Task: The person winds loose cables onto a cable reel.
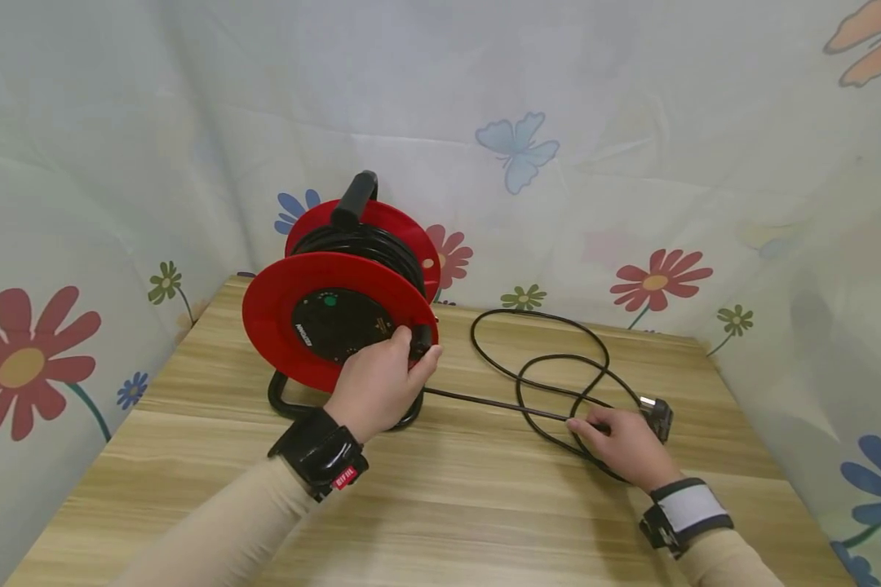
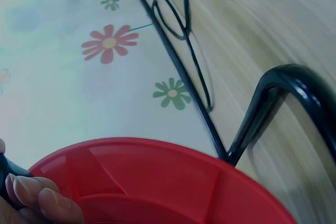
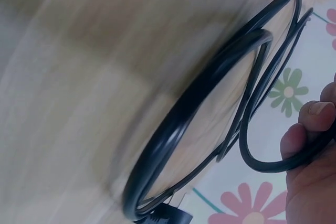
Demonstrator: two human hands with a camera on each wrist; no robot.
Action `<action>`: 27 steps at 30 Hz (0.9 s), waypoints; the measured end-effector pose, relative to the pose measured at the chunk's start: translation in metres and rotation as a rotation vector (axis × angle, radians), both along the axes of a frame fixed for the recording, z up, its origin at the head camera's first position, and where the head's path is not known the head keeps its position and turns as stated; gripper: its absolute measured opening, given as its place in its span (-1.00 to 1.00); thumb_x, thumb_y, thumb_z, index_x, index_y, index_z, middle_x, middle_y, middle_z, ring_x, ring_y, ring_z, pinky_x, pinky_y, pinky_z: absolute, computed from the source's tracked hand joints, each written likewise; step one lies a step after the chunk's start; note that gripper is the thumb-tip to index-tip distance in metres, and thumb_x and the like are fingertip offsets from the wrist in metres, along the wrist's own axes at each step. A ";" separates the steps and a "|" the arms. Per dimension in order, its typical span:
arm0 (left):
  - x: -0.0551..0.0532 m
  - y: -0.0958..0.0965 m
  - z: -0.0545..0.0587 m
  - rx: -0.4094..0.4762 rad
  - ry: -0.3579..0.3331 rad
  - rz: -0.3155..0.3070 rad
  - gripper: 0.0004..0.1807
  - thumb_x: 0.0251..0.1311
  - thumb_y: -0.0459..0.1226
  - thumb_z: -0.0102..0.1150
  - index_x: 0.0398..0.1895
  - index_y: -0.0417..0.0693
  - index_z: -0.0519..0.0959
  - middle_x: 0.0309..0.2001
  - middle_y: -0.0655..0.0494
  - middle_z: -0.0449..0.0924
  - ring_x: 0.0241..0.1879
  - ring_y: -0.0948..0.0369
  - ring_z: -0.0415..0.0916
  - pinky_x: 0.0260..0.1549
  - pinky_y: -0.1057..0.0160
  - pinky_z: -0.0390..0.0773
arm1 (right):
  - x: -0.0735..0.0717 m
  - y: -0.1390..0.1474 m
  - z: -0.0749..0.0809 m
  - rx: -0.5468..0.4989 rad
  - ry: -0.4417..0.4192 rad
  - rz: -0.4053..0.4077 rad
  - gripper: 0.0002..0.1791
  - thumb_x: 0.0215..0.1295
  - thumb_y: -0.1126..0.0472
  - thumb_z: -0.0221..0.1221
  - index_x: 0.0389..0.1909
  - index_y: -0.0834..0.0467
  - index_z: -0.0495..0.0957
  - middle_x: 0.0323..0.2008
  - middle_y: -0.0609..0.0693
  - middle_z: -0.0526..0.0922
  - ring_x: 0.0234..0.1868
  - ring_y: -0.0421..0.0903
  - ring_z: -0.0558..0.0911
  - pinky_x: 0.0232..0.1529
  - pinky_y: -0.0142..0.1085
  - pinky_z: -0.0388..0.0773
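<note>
A red cable reel [image 1: 264,314] with black cable wound on its drum stands upright on the left of the table. My left hand [image 1: 382,379] grips the small black crank knob [image 1: 422,338] on the reel's front face; in the left wrist view its fingertips [image 2: 55,203] curl round that knob. From the reel a straight run of black cable [image 1: 484,400] reaches my right hand [image 1: 627,444], which pinches it above the table. Loose loops of the cable [image 3: 184,108] lie about the right hand. Just beyond that hand is the black plug [image 1: 658,417], its metal pins showing.
The wood-patterned table [image 1: 470,505] meets a pale floral curtain [image 1: 558,228] at its back and sides. The reel's black tube foot [image 2: 294,77] rests on the tabletop, and a black carry handle [image 1: 354,201] rises over the drum.
</note>
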State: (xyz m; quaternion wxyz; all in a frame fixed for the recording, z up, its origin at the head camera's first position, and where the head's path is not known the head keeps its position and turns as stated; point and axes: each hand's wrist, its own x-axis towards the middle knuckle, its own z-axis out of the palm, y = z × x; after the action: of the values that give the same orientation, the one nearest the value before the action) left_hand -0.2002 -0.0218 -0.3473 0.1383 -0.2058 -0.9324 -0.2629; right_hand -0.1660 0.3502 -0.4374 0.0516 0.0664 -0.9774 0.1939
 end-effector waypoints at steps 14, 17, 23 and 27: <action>0.003 0.001 -0.029 -0.033 -0.008 -0.005 -0.58 0.29 0.09 -0.06 -0.49 -0.05 0.34 -0.77 0.14 0.35 -0.79 0.26 0.29 -0.81 0.34 0.22 | -0.009 -0.027 0.005 0.030 0.019 0.059 -0.45 0.26 -0.34 -0.03 -0.72 -0.04 0.31 -0.75 -0.20 0.20 -0.73 -0.26 0.21 -0.67 -0.37 0.15; 0.003 0.000 -0.035 -0.032 -0.030 -0.012 -0.58 0.29 0.09 -0.04 -0.50 -0.04 0.32 -0.78 0.15 0.33 -0.80 0.27 0.27 -0.82 0.34 0.21 | -0.011 -0.032 0.005 0.021 0.004 0.069 -0.47 0.28 -0.32 -0.01 -0.71 -0.04 0.33 -0.74 -0.20 0.20 -0.72 -0.27 0.22 -0.67 -0.37 0.16; 0.001 -0.001 -0.049 -0.052 -0.029 -0.010 -0.56 0.29 0.12 -0.07 -0.50 -0.03 0.33 -0.77 0.17 0.33 -0.80 0.28 0.26 -0.83 0.36 0.17 | -0.014 -0.040 0.006 0.002 -0.018 0.074 -0.45 0.26 -0.36 -0.05 -0.70 -0.03 0.35 -0.74 -0.19 0.20 -0.72 -0.25 0.23 -0.67 -0.36 0.18; 0.002 -0.003 -0.054 -0.060 -0.025 -0.011 -0.56 0.29 0.11 -0.06 -0.51 -0.04 0.34 -0.77 0.16 0.33 -0.80 0.28 0.26 -0.83 0.36 0.16 | -0.017 -0.045 0.005 -0.014 -0.036 0.069 -0.42 0.23 -0.41 -0.08 -0.70 -0.03 0.36 -0.74 -0.18 0.21 -0.71 -0.25 0.23 -0.67 -0.35 0.19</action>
State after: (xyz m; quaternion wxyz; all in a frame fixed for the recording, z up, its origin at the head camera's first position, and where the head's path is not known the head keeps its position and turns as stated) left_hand -0.1987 -0.0253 -0.4016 0.1193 -0.2116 -0.9404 -0.2381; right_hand -0.1830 0.3052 -0.4325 0.0276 0.0960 -0.9740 0.2034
